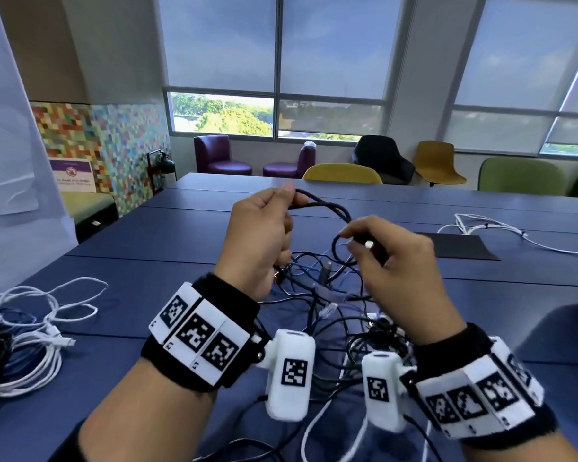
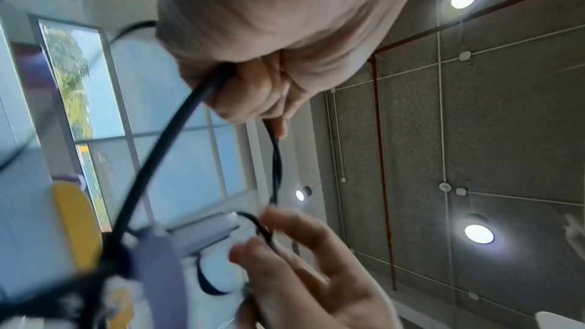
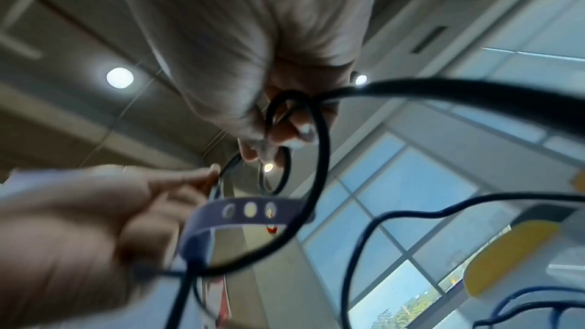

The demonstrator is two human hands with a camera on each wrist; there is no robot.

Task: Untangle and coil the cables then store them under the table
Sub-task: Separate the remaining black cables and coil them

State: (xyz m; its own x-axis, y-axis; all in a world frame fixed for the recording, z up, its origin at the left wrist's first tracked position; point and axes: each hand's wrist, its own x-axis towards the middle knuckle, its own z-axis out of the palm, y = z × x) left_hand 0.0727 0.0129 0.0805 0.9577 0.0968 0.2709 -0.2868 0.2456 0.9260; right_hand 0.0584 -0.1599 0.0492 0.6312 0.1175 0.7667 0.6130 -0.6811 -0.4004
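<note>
both hands are raised above the blue table (image 1: 181, 235), the left hand (image 1: 257, 238) pinching a black cable (image 1: 317, 203) between thumb and fingers, the right hand (image 1: 394, 261) gripping the same cable's small loop at its fingertips. the cable arcs between the 2 hands and drops into a tangle of cables (image 1: 334, 295) on the table below. a coiled pile of white cables (image 1: 30, 331) lies at the table's left edge.

head: above, facing down-forward | wrists: close, facing ceilingward (blurred) | shared: hands (image 1: 317, 248)
</note>
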